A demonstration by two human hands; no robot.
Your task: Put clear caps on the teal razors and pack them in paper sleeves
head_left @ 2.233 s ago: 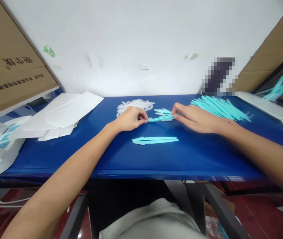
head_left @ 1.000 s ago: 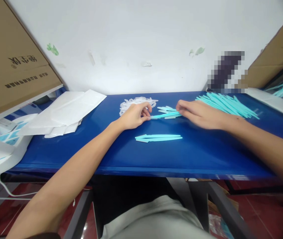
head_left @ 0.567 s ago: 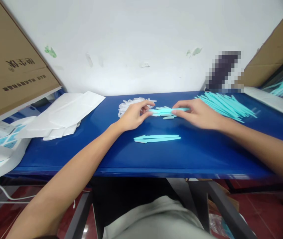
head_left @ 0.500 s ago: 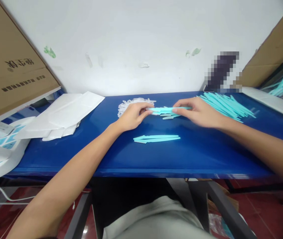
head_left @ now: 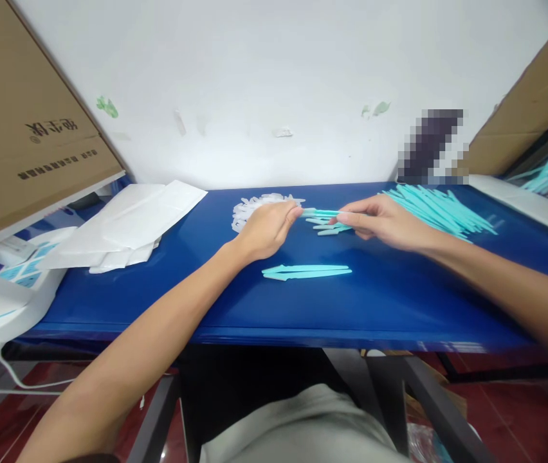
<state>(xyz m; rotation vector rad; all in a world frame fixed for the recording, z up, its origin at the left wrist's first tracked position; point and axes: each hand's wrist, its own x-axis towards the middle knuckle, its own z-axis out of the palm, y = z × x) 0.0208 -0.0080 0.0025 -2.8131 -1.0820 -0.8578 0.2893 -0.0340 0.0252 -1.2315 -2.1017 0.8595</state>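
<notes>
A turquoise eyebrow razor is held level above the blue table, stretched between my two hands. My left hand is closed at its blade end, where a pale translucent piece, seemingly a cap, shows beside the fingertips. My right hand pinches the handle. Just below and behind the hands lie several razors with whitish ends. Two more turquoise razors rest side by side nearer the front edge. Behind my left hand is a heap of clear plastic caps, partly covered by it.
A large pile of turquoise razors lies right of my right hand. White paper sheets or bags and a white device are at the left. A cardboard box stands behind them, and a white wall closes the back.
My left fingers have closed further over the razor's end, and the hand has turned. The right hand keeps its pinch on the handle. The view has shifted slightly.
</notes>
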